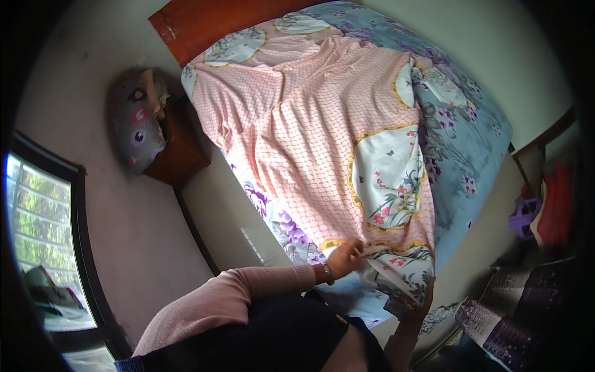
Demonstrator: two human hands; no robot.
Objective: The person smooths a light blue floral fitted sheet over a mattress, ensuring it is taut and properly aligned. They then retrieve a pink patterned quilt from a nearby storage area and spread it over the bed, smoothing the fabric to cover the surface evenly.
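A pink patterned bed cover [302, 172] with white floral panels edged in yellow is spread, wrinkled, over much of the bed. My left hand [345, 258], a bracelet at its wrist, pinches the cover near its front edge. Lower right, my right hand [428, 295] grips the cover's corner from the outer side; most of its fingers are hidden by the cloth. Between the two hands the edge hangs in folds, its pale underside partly showing. Beneath lies a blue bedsheet [465, 153] with purple flowers, bare along the right side and at the front left edge.
A wooden headboard [209, 28] stands at the far end. Left of the bed is a brown wooden cabinet [183, 144] with a grey flowered cloth [135, 125] over it. A window [42, 242] is at far left. At right are a purple plastic item [524, 216] and a purple-and-white textile [479, 321].
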